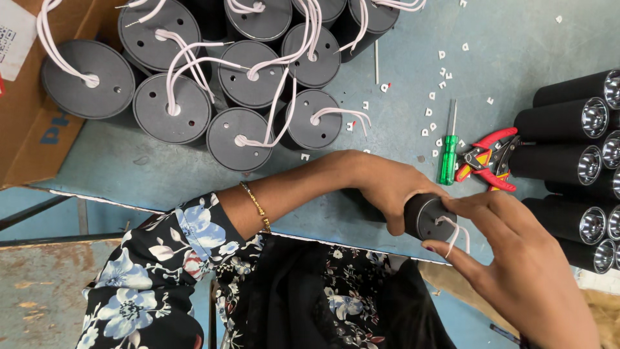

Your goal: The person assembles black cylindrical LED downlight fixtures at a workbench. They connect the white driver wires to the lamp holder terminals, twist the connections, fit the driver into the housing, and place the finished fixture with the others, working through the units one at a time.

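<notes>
My left hand [385, 187] is wrapped around a black cylindrical lamp housing [425, 216], held on its side near the table's front edge. A white wire [452, 229] comes out of the housing's flat end cap. My right hand [516, 265] pinches that wire between thumb and fingers, right at the cap. A gold bracelet sits on my left wrist.
Several upright black housings with white wires [248, 129] stand at the back left, beside a cardboard box [26, 129]. Finished housings with shiny reflectors [568, 161] lie stacked on the right. A green screwdriver [447, 152], red pliers [491, 158] and small white bits lie between them.
</notes>
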The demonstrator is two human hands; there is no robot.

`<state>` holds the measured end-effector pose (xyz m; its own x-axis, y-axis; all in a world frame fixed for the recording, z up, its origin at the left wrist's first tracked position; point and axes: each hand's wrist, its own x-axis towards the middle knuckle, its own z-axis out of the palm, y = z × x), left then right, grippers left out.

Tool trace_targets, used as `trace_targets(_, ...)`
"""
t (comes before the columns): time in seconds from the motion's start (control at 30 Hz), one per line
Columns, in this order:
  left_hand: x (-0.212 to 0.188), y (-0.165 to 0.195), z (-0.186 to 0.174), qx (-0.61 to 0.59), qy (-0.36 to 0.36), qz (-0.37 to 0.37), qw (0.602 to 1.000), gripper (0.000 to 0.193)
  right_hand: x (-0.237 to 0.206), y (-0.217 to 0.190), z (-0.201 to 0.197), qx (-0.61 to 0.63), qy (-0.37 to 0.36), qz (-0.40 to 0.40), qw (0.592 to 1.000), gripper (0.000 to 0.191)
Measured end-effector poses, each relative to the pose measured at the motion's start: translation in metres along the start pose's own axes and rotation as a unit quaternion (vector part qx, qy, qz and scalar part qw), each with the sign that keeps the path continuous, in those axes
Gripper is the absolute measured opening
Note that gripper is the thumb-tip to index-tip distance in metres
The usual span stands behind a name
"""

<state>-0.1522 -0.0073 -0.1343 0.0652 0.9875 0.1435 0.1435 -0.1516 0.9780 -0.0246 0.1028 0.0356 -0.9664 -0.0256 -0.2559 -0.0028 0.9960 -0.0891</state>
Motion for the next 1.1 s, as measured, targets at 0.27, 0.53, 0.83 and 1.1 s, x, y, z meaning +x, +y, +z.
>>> trace_targets(0.27,0.004,-0.012,0.002,0.005,0.002,-0.001,1.000,0.075,0.003,-0.005,0.009,-0.067,0.023,0.007,0.997,0.066)
trace_targets(0.53,-0.001,-0.008,0.000,-0.007,0.005,-0.022,1.000,0.073,0.006,0.017,-0.002,0.022,-0.037,-0.157,0.987,0.088)
trace_targets(0.83,-0.005,0.003,-0.003,0.012,0.006,-0.028,1.000,0.084,0.005,0.032,-0.003,0.081,-0.093,-0.126,0.984,0.071)
trace_targets(1.1,-0.003,-0.001,-0.002,0.011,-0.001,-0.036,0.999,0.083,0.007,0.027,-0.002,0.085,-0.067,-0.132,0.985,0.066)
